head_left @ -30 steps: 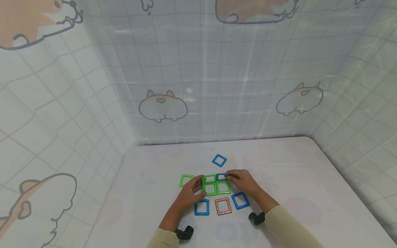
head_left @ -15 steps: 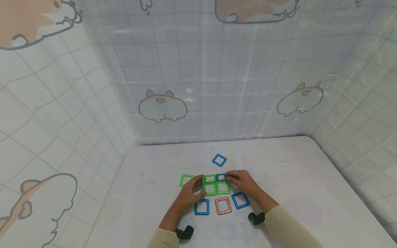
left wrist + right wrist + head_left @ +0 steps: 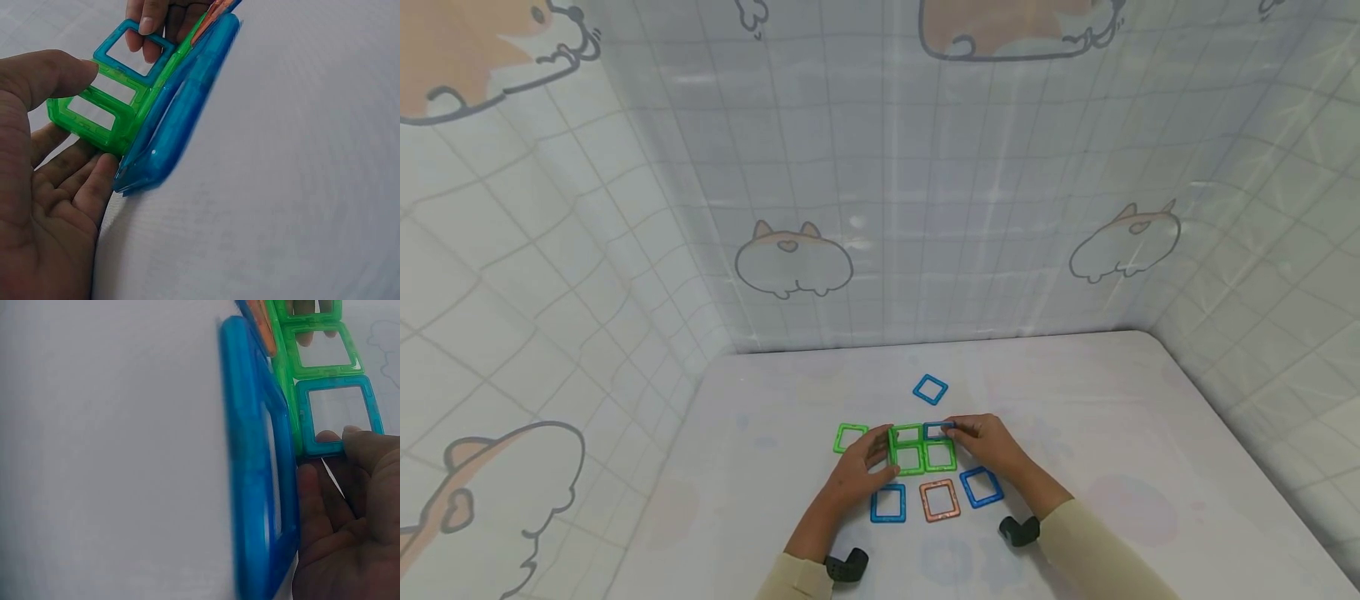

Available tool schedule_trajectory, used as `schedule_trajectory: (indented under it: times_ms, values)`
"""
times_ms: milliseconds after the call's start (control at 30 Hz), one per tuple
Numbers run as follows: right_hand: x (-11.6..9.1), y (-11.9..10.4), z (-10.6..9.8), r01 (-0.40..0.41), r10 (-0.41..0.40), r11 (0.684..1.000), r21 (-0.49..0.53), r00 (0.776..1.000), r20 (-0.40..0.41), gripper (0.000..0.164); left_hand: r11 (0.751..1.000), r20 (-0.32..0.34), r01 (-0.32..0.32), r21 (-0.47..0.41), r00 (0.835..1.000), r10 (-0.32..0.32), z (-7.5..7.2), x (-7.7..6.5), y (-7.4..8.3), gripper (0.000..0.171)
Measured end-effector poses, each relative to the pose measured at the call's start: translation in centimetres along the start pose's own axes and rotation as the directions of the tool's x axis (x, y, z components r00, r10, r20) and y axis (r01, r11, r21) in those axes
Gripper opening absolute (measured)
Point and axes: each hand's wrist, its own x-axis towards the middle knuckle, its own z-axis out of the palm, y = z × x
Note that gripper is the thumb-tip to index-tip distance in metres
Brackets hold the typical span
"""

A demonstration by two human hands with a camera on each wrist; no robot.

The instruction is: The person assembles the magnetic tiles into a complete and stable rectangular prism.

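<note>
A structure of joined magnetic tiles sits mid-table. Green square tiles (image 3: 925, 457) form its front and left end, with one blue square tile (image 3: 304, 419) standing at the far right. My left hand (image 3: 855, 473) grips the left end, thumb (image 3: 81, 74) on top of a green tile (image 3: 87, 130) and fingers curled below it. My right hand (image 3: 992, 442) pinches the outer edge of that blue tile between thumb and fingers. In the right wrist view the blue tile lines up with the neighbouring green tile (image 3: 319, 370), edges meeting. The structure's lower part is partly hidden by my left fingers.
Loose tiles surround the structure on the white table (image 3: 760, 517): blue (image 3: 888, 519), orange (image 3: 942, 517) and dark blue (image 3: 967, 492) in front, green (image 3: 850, 426) behind my left hand, blue (image 3: 923, 397) at the back. A patterned curtain (image 3: 925, 183) encloses the table.
</note>
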Motion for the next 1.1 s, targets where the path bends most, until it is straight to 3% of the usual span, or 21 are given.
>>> schedule_trajectory:
  times_ms: [533,867,1100]
  values:
    - [-0.3,-0.2,-0.1,0.008,-0.008,0.999,-0.039,1.0,0.016,0.023,1.0,-0.011,0.0,0.009,1.0,0.001,0.1,-0.2,0.0,0.07]
    - [-1.5,-0.2,-2.1,0.046,-0.031,0.988,-0.146,0.994,0.106,0.05,1.0,0.006,-0.017,-0.023,1.0,0.017,0.0,-0.1,0.2,0.071]
    - [-3.6,0.1,-3.5,0.027,0.024,0.963,-0.267,0.982,0.187,0.06,1.0,-0.004,-0.002,-0.02,1.0,0.002,0.0,-0.1,0.0,0.071]
